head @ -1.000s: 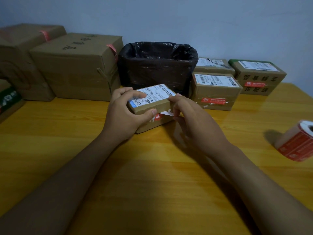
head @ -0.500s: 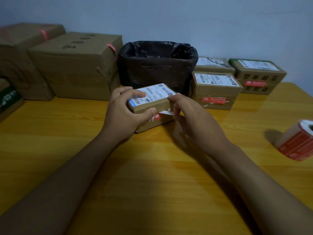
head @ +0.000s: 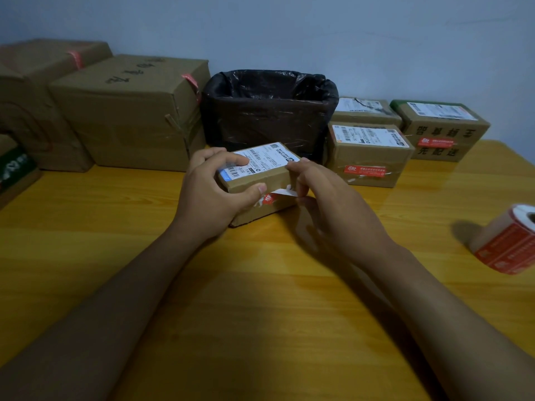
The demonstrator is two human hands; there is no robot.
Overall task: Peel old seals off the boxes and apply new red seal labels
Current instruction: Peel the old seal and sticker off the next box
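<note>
While the left hand (head: 214, 195) grips the small box (head: 260, 175) at mid-table, seemingly to keep it from sliding, the right hand (head: 327, 204) pinches the half-lifted old seal (head: 282, 193) on its near face. Just behind, the lined bin (head: 269, 111) probably takes scraps; the label roll (head: 509, 241) waits far right.

Label roll (head: 509, 241) cut by right edge — green-printed box (head: 14, 172) by left.

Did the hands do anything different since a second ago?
Hardly. The left hand still grips the small brown cardboard box, and the right hand still pinches the half-peeled red-and-white seal. The roll of red labels has not moved.
</note>
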